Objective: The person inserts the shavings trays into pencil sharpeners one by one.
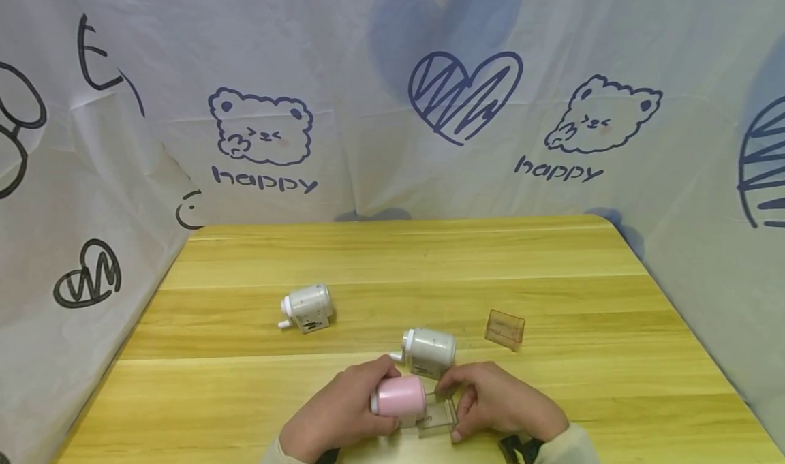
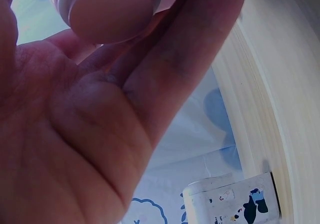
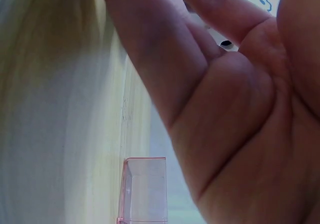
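Observation:
At the near side of the table, my left hand grips a pink crank pencil sharpener, which lies on its side. The left wrist view shows its round pink end against the fingers. My right hand pinches a clear, smoky-tinted shavings drawer between thumb and fingers, right beside the pink sharpener. Just beyond both hands is a white crank sharpener, its handle pointing left; the right fingertips are close to its base. In the right wrist view the fingers hide most of the work.
Farther left stands another white sharpener with a dark printed picture. A transparent reddish drawer lies to the right, beyond my right hand. The wooden table is bordered by white printed cloth at the back and sides.

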Motion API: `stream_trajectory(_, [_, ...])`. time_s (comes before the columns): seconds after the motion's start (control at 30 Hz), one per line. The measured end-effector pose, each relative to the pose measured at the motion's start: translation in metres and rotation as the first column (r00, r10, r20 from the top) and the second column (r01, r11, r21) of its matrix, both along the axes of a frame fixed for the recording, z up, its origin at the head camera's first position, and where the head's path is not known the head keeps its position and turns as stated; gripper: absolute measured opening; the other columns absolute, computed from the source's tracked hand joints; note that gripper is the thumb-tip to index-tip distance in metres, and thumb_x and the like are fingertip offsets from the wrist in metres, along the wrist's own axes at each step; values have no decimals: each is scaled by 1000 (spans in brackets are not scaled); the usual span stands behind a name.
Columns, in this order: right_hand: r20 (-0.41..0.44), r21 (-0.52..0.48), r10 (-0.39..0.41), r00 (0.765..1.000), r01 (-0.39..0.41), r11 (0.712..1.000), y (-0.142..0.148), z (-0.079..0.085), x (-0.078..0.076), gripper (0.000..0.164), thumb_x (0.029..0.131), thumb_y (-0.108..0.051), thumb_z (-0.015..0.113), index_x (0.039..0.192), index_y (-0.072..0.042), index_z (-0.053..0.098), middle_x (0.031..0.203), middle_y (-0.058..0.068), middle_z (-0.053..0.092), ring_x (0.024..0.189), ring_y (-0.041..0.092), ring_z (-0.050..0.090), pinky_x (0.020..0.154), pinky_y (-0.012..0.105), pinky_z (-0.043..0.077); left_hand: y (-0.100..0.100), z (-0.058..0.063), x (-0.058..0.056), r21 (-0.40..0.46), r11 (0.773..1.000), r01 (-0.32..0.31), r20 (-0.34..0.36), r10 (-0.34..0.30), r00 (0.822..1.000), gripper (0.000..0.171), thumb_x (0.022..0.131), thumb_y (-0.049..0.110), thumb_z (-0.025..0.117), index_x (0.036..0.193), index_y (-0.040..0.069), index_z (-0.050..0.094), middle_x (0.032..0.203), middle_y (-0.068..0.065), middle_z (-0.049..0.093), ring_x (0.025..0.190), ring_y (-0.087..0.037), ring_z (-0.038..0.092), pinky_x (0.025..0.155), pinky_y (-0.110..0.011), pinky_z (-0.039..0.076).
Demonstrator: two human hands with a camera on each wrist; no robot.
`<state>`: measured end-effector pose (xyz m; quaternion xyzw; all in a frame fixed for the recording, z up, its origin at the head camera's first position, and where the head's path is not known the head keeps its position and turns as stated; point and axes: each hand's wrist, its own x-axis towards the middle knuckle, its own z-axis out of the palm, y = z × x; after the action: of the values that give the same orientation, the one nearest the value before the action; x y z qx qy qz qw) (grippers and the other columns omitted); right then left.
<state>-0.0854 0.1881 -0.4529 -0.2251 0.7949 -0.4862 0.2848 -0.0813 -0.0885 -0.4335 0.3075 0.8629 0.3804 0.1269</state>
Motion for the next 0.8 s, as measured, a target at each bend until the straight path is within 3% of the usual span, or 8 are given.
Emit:
stream_trajectory(0.47, [17, -13, 6, 1000, -5, 1000, -1, -1, -1, 75, 68, -12, 83, 135, -7, 50, 78, 4, 65, 71, 18, 64, 63, 31, 52, -1, -1, 0, 7, 1000, 7, -29, -7, 1000, 43, 70, 23, 75, 107, 23, 52, 86, 12, 55, 71, -5, 53, 62, -24, 45])
stream_trajectory(0.67, [20, -23, 2, 1000, -1, 1000, -1, -1, -2, 76, 67, -12, 84, 134, -5, 49, 97, 8, 61, 75, 19, 64, 65, 32, 52, -1, 0, 0, 22, 1000, 16, -30, -15, 999, 42, 70, 22, 75, 106, 22, 52, 85, 12, 55, 70, -5, 52, 61, -24, 45])
stream_trajectory(0.8, [-15, 0, -12, 1000, 12, 1000, -1, -1, -2, 64, 67, -13, 84, 124, -6, 55, 90, 5, 64, 72, 17, 64, 64, 31, 52, -1, 0, 0, 20, 1000, 14, -27, -13, 1000, 42, 70, 22, 75, 106, 23, 52, 85, 12, 55, 70, -5, 52, 61, -24, 45])
